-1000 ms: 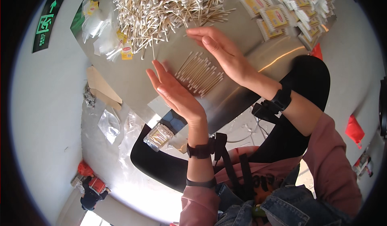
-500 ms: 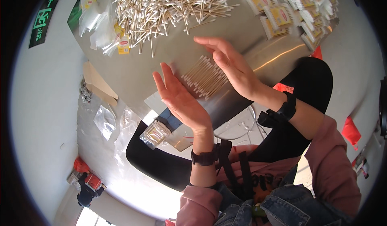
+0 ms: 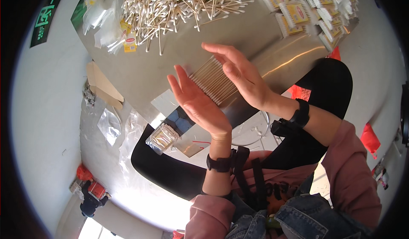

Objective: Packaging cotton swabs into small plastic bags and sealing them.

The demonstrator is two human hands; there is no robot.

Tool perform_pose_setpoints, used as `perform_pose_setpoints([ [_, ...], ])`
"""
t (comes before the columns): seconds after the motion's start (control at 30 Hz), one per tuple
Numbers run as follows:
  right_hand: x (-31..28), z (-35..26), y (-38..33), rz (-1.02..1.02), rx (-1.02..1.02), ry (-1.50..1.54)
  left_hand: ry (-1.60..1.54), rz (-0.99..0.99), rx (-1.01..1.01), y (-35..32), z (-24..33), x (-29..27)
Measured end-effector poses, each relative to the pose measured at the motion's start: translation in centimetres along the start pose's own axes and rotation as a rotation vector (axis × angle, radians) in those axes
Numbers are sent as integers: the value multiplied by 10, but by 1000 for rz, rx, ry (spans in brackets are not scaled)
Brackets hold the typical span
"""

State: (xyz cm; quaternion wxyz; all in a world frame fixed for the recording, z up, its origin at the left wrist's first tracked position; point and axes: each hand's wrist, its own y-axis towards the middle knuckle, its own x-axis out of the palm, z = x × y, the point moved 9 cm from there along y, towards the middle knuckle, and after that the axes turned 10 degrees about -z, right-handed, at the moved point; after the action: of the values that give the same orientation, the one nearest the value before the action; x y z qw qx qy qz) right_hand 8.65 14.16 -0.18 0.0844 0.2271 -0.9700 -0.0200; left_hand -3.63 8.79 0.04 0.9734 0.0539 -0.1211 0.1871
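Note:
A row of cotton swabs (image 3: 214,80) lies side by side on the metal table, its ends lined up evenly. My left hand (image 3: 200,105) is open, its palm against the near-left ends of the row. Across from it my right hand (image 3: 245,77) is also open, fingers stretched along the far-right ends, thumb raised above the swabs. The swabs sit between the two palms, not gripped by the fingers. Part of the row's right side is hidden behind my right hand.
A big heap of loose cotton swabs (image 3: 170,9) covers the table's far side. Filled swab packs (image 3: 296,13) are piled at far right. Clear bags (image 3: 102,21) and yellow cards (image 3: 129,41) lie at far left. One filled pack (image 3: 163,137) rests near my left knee.
My left hand has moved right and in against the row. The uneven swab ends are now lined up, and the gap between my palms is narrower.

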Motion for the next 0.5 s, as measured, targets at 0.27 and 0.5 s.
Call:
perform_pose_setpoints([
  [0.27,-58,-28,8,169,-78,-65,472,43,64,-27,41,-38],
  [0.5,-94,-24,-3,140,46,-76,1300,-546,-2,-73,23,13],
])
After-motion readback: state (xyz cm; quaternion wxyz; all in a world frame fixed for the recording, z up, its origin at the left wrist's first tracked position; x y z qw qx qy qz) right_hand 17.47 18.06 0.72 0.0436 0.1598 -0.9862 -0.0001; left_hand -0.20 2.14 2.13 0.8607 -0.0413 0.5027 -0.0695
